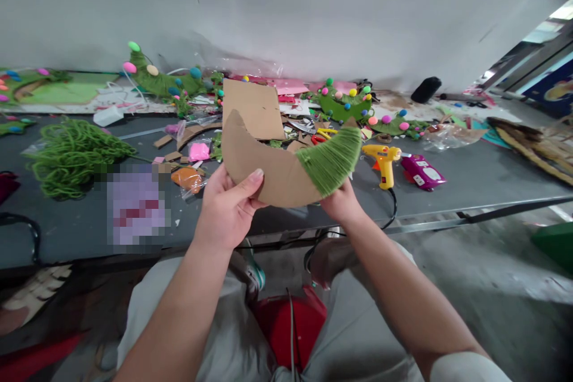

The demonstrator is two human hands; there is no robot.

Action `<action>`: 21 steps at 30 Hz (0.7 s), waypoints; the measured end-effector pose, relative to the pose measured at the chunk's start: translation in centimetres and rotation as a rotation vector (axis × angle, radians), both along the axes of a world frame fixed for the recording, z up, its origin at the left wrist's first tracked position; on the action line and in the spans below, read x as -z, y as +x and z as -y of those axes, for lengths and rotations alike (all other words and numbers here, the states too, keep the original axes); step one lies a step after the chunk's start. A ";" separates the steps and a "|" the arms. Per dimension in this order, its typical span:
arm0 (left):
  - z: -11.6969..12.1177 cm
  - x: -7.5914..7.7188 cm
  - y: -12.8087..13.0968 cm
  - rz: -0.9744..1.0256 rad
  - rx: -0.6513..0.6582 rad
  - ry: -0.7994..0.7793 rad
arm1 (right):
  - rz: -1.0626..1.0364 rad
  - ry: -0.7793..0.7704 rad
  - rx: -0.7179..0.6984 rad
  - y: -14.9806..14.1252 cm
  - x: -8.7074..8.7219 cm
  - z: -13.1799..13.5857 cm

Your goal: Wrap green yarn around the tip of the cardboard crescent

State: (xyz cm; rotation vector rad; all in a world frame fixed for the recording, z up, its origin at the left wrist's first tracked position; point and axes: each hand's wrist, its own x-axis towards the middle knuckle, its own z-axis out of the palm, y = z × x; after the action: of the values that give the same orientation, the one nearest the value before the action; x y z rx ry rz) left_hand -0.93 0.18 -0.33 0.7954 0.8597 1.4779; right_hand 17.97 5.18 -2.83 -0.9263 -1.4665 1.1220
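Note:
A crescent-shaped cardboard cutout (273,173) is held up above the table's front edge. Green yarn (332,158) is wound tightly round its right part; the left part is bare brown card. My left hand (230,206) grips the bare side, thumb on the front face and fingers behind. Under the wrapped end, my right hand (342,200) is closed on the crescent from behind, its fingers mostly hidden. Just right of the crescent lies a yellow glue gun (382,162). A loose heap of green yarn (74,158) is on the table at the left.
Finished green crescents with pompoms (165,79) stand along the wall. Behind the cutout are a cardboard sheet (253,108) and scraps. A purple power strip (423,172) lies right of the glue gun. A red stool (290,328) shows between my legs.

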 end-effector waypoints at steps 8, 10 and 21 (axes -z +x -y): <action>-0.8 0.0 -0.8 -0.103 -0.249 0.064 | 0.197 0.082 -0.064 -0.6 -0.8 0.8; -1.0 0.1 -1.4 -0.126 -0.283 0.073 | 0.233 0.098 -0.058 -0.5 -0.8 0.8; -1.5 1.6 -1.6 -0.319 -0.447 0.206 | 0.213 0.029 -0.077 -1.0 -0.1 0.8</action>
State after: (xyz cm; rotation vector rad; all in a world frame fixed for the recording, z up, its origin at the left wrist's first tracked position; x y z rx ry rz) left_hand -2.49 1.66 -1.92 1.0592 1.1939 1.8838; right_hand 16.95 4.42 -2.74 -1.0001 -1.6998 1.0804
